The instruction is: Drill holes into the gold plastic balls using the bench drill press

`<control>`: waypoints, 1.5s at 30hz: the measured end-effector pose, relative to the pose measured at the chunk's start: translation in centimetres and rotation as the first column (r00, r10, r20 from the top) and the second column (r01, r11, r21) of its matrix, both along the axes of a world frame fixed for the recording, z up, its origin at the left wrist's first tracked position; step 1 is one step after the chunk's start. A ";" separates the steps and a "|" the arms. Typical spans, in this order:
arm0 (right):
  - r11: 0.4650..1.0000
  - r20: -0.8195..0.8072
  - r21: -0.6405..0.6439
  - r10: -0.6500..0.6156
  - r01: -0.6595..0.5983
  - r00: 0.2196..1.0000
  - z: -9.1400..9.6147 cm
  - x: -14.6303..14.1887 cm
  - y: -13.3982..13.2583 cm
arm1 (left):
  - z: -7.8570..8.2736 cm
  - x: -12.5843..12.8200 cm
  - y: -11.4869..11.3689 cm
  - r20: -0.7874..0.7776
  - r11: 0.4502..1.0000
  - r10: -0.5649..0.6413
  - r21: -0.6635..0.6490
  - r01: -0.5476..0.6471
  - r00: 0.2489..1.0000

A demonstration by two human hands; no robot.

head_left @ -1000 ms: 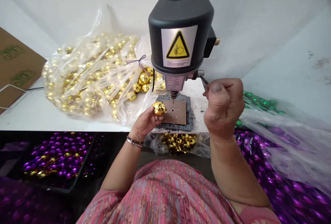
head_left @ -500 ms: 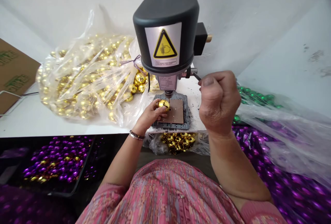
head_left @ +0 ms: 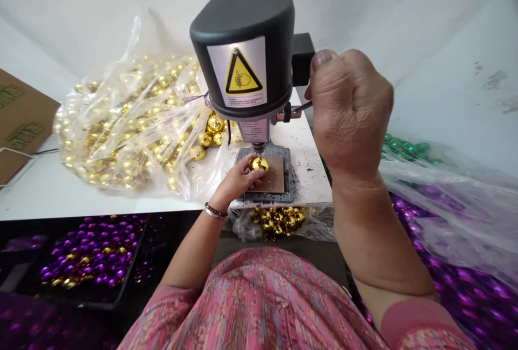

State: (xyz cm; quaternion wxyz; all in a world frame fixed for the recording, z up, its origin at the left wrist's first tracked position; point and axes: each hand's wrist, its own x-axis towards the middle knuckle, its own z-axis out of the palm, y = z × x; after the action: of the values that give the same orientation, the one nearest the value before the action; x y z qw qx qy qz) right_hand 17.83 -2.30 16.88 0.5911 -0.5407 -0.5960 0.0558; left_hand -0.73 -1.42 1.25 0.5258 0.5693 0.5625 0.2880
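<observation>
A small black drill press (head_left: 243, 48) with a yellow warning label stands on the white table (head_left: 40, 193). My left hand (head_left: 238, 177) pinches a shiny gold ball (head_left: 258, 164) and holds it on the brown plate (head_left: 275, 175) right under the drill bit. My right hand (head_left: 348, 112) is a fist wrapped round the press's feed lever (head_left: 301, 107), raised beside the machine's head. The lever's end is hidden inside my fist.
A big clear bag of gold balls (head_left: 133, 123) lies left of the press. A smaller bag of gold balls (head_left: 279, 221) hangs below the table edge. Purple balls fill a dark tray (head_left: 84, 253) at lower left and a bag (head_left: 445, 242) at right. Green balls (head_left: 404, 150) lie behind it. A cardboard box (head_left: 20, 118) stands far left.
My left hand has moved the gold ball from the plate's left edge to right under the bit. My right fist on the lever has risen beside the machine's head.
</observation>
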 end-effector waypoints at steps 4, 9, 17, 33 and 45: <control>0.999 -0.031 0.030 0.032 -0.031 0.999 -0.3 0.0 0.0 | 0.1 0.4 -0.1 -0.102 0.997 -0.019 0.071 0.027 0.995; 0.995 -0.062 0.076 0.065 -0.060 0.996 -1.5 0.2 -0.6 | 0.1 0.9 0.2 -0.209 0.983 0.038 0.184 0.002 0.977; 0.987 0.091 0.104 0.113 -0.123 0.989 -5.4 0.7 -3.2 | 0.1 0.9 0.4 -0.207 0.978 0.009 0.207 0.035 0.978; 0.898 0.168 0.420 0.069 -0.134 0.983 -12.1 0.4 -1.6 | 0.6 1.1 -0.1 -0.265 0.968 -0.012 0.240 0.078 0.964; 0.940 -0.012 0.329 0.093 -0.084 0.996 -10.7 -0.3 -1.8 | -0.1 1.0 -0.1 -0.275 0.963 -0.009 0.256 0.082 0.961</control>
State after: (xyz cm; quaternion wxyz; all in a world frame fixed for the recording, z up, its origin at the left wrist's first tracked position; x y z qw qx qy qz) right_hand 17.57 -4.11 6.16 0.6778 -0.4065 -0.6126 -0.0103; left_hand 0.31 -1.56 1.19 0.3695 0.6813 0.5723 0.2678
